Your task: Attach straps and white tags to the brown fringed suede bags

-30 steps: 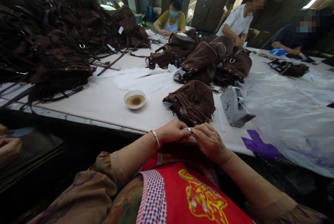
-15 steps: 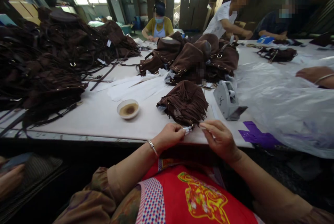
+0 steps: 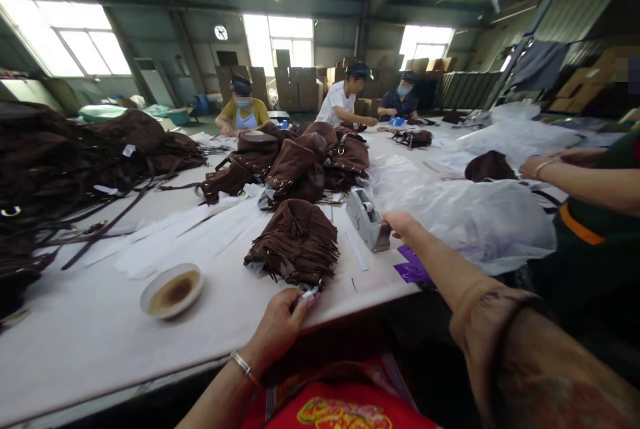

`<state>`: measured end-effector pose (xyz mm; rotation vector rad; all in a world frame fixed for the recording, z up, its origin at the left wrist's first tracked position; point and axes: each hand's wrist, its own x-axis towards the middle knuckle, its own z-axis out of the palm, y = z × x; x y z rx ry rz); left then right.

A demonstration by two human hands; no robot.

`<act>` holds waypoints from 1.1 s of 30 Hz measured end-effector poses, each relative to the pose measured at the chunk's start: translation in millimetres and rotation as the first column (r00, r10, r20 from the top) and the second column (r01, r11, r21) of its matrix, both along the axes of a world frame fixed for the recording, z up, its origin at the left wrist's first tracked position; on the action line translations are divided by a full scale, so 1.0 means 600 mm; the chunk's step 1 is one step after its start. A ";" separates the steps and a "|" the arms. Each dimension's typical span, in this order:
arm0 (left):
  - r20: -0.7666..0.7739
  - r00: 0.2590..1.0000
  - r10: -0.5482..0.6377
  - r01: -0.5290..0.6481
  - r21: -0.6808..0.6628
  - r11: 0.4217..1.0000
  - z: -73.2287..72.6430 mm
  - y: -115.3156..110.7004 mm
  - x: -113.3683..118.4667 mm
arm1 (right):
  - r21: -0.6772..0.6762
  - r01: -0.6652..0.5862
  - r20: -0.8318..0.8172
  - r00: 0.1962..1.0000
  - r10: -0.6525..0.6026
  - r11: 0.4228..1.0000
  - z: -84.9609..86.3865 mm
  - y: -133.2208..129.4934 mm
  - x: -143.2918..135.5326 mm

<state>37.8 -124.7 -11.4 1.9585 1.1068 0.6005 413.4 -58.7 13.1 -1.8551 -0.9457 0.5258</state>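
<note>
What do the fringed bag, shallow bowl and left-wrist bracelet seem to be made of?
Fringed bag: matte brown suede or similar, from its dull surface and soft strips. Bowl: smooth white ceramic or plastic, by its even, pale rim; can't tell which. Bracelet: probably polished, silvery metal, by its bright glints.

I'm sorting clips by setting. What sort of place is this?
Probably a bag workshop or factory floor: a long shared work table, piled brown bags, several people working around it, and stacked cardboard boxes beneath a high metal-beamed roof.
</note>
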 end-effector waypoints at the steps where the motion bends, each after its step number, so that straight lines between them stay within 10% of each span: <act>1: -0.002 1.000 -0.005 0.005 -0.005 1.000 0.000 0.001 -0.001 | -0.030 0.015 -0.053 0.998 -0.017 0.999 -0.002 0.005 -0.006; 9: 0.021 1.000 -0.007 0.008 -0.022 1.000 -0.010 0.007 -0.006 | -0.014 0.086 -0.168 0.982 -0.087 0.996 0.014 -0.050 -0.013; 16: 0.014 1.000 -0.028 0.028 -0.036 0.999 -0.007 0.008 -0.008 | -0.085 0.065 -0.209 0.975 -0.081 0.994 -0.040 -0.110 -0.040; 25: 0.038 0.999 -0.020 0.020 0.008 1.000 -0.014 0.003 -0.010 | -0.190 0.005 0.114 0.993 0.017 0.982 -0.033 -0.108 -0.019; 33: 0.035 0.999 -0.004 -0.001 0.138 0.990 -0.030 -0.010 -0.004 | -0.029 -0.564 -0.256 0.802 0.539 0.825 -0.031 -0.201 -0.261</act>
